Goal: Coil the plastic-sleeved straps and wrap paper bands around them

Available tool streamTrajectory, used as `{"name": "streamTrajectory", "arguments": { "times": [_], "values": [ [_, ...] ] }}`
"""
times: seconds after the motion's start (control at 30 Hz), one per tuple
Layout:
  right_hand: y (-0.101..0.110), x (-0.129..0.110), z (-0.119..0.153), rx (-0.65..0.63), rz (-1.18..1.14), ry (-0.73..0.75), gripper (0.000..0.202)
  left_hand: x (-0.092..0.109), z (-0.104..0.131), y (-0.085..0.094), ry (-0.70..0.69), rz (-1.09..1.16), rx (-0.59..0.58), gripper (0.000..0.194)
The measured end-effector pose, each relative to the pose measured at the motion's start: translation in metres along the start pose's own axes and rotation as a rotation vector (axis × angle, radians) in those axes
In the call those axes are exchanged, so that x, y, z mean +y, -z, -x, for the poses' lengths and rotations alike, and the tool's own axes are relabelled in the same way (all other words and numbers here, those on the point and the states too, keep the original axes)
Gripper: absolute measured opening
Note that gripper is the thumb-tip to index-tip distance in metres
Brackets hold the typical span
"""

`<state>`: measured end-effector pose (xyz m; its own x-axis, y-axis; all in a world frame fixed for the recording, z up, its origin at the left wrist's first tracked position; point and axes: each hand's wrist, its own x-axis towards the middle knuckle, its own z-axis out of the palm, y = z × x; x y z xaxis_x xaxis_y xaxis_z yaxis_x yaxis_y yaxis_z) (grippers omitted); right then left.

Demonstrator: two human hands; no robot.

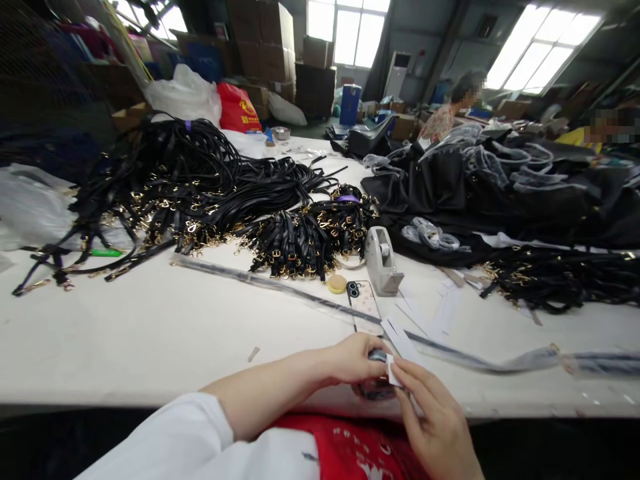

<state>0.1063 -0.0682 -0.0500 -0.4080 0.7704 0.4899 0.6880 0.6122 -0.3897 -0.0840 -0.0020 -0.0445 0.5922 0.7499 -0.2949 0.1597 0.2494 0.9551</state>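
Note:
At the table's front edge, my left hand [357, 360] curls its fingers round a dark, shiny rounded bundle [377, 388], which looks like a coil wrapped in clear film; the hands partly hide it. My right hand [433, 410] pinches a small white paper slip [393, 371] against the bundle's right side. Just beyond the hands lie white paper strips [401, 340] and a phone in a patterned case [364, 305]. A long black strap in clear plastic [300, 291] runs across the table behind my hands, passing over the phone.
A grey tape dispenser [383, 263] and a round yellow-tan item [337, 284] stand beyond the phone. Black straps with gold clasps [200, 187] pile up at left, more straps [560, 277] at right. Black bags [450, 187] lie behind. A person [445, 113] is in the background.

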Motion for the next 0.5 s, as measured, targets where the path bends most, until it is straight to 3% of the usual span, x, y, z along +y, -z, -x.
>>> {"name": "streamTrajectory", "arguments": {
  "times": [0.1, 0.23, 0.3, 0.37, 0.43, 0.5],
  "values": [
    [-0.005, -0.002, -0.005, -0.016, 0.039, 0.066, 0.051, 0.009, 0.000, 0.013, -0.034, 0.254, 0.065, 0.037],
    [-0.001, 0.020, -0.035, 0.010, -0.178, 0.031, 0.031, 0.019, 0.005, 0.023, -0.071, 0.210, 0.138, 0.044],
    [0.002, 0.046, -0.066, 0.117, -0.244, -0.116, 0.020, 0.020, 0.008, 0.026, -0.078, 0.185, 0.173, 0.046],
    [-0.002, 0.081, -0.102, 0.232, -0.226, -0.371, 0.024, 0.020, 0.010, 0.029, -0.079, 0.174, 0.201, 0.045],
    [-0.013, 0.116, -0.138, 0.204, -0.224, -0.464, 0.033, 0.020, 0.012, 0.031, -0.072, 0.157, 0.223, 0.043],
    [-0.030, 0.144, -0.165, 0.138, -0.241, -0.533, 0.029, 0.020, 0.014, 0.031, -0.058, 0.154, 0.242, 0.042]
  ]
}}
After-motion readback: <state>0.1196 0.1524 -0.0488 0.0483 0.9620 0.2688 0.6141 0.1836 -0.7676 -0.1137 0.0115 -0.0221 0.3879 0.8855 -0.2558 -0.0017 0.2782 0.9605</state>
